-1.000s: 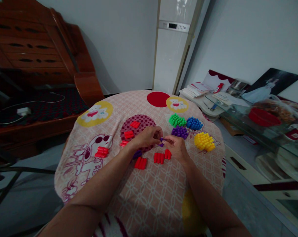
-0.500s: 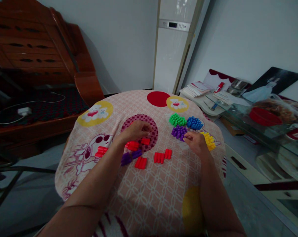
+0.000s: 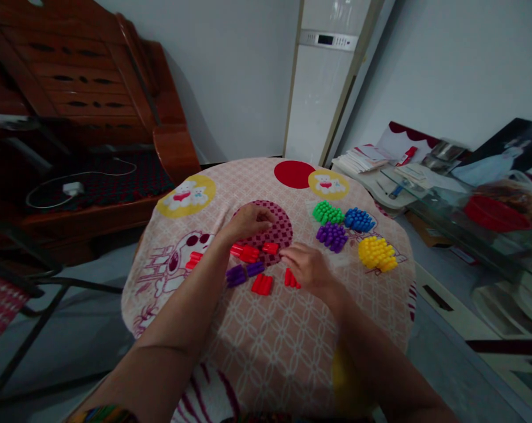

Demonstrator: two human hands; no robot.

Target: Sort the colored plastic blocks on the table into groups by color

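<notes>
My left hand (image 3: 253,221) hovers over the dark red checked circle on the tablecloth, fingers curled toward the thumb; what they hold, if anything, is hidden. My right hand (image 3: 307,267) is slightly blurred, its fingertips pinched together near a red piece (image 3: 271,248); I cannot make out what lies between them. Joined purple pegs (image 3: 236,275) and a smaller purple group (image 3: 255,269) lie below my left hand. Around them are red peg groups (image 3: 263,284), (image 3: 246,253), and another red group (image 3: 291,278) partly under my right hand. A purple peg pile (image 3: 331,236) stands to the right.
Green pegs (image 3: 328,212), blue pegs (image 3: 359,220) and yellow pegs (image 3: 377,254) stand in piles on the table's right side. A patterned tablecloth (image 3: 266,341) covers the round table. A glass-topped cabinet (image 3: 442,205) with papers stands right, a wooden bench (image 3: 175,147) left.
Both hands were together at a small purple piece, then parted. My right hand went to the purple pile and has come back left toward my left hand. The view has turned slightly left.
</notes>
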